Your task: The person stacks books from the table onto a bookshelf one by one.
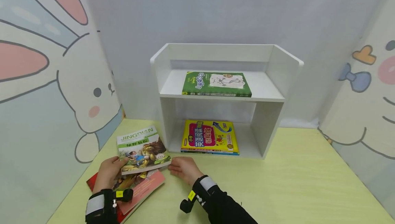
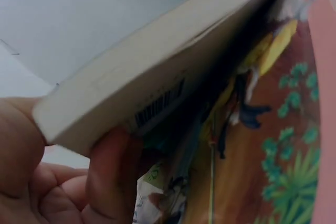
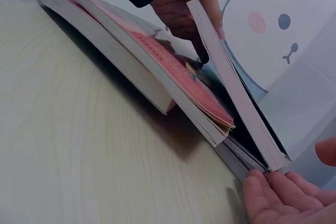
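Pale yellow, the table was topped by a white shelf unit. To its left, overlapping red and pink books were spread; on the unit's lower level, a yellow book was laid. Above the spread, a lion-covered book was held tilted, its near left corner gripped by the left hand, its right corner touched by the relaxed fingers of the right hand, the thumb seen apart.

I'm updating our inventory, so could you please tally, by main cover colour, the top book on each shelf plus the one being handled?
Green book: 1
Yellow book: 1
Multicoloured lion book: 1
Total: 3
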Motion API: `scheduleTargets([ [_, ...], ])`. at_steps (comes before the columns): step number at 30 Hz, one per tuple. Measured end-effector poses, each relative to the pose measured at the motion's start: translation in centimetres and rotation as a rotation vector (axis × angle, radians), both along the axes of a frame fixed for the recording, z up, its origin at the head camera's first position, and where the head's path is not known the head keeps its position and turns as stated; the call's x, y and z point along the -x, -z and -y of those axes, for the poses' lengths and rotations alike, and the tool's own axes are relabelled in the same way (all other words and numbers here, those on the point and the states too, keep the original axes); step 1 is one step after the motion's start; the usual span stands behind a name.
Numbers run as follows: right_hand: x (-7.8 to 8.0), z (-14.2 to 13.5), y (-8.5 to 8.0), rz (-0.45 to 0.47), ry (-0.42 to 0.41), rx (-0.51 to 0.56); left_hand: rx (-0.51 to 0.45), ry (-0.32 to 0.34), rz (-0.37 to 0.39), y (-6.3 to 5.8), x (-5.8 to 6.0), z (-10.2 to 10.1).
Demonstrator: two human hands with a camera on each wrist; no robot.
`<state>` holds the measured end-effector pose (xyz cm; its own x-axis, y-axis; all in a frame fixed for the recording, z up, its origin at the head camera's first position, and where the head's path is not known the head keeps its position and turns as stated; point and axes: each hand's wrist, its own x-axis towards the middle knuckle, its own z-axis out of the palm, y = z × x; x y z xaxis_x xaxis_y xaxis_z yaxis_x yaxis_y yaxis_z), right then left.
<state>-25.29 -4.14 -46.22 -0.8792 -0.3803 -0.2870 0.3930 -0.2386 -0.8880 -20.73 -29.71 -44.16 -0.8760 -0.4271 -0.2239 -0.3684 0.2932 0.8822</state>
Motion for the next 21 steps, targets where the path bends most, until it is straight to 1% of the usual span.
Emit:
scheduleTargets([
  [4, 0.3, -0.5, 0.3, 0.033, 0.029, 0.037, -0.069, 0.033, -0.012, 0.2, -0.3, 0.1],
  [7, 0.4, -0.6, 0.4, 0.094, 0.04, 0.098, -0.119, 0.052, -0.025, 0.2, -0.8, 0.2],
  [9, 0.2, -0.4, 0.5, 0.137, 0.009, 0.133, -0.164, 0.06, -0.017, 0.0, -1.4, 0.1],
  [11, 0.0, -0.1, 0.6, 0.172, -0.054, 0.159, -0.238, 0.062, -0.005, -0.1, -2.1, -0.1],
  [14, -0.3, 0.4, 0.7, 0.201, -0.165, 0.156, -0.336, 0.056, 0.023, -0.4, -3.0, -0.8],
  [17, -0.5, 0.9, 0.5, 0.183, -0.233, 0.111, -0.436, 0.049, 0.01, -0.5, -3.6, -2.1],
  [19, -0.6, 1.1, 0.3, 0.137, -0.249, 0.077, -0.492, 0.027, -0.012, -0.7, -3.7, -3.1],
  [21, -0.6, 1.3, 0.0, 0.081, -0.251, 0.056, -0.541, 0.004, -0.053, -0.9, -3.7, -3.9],
])
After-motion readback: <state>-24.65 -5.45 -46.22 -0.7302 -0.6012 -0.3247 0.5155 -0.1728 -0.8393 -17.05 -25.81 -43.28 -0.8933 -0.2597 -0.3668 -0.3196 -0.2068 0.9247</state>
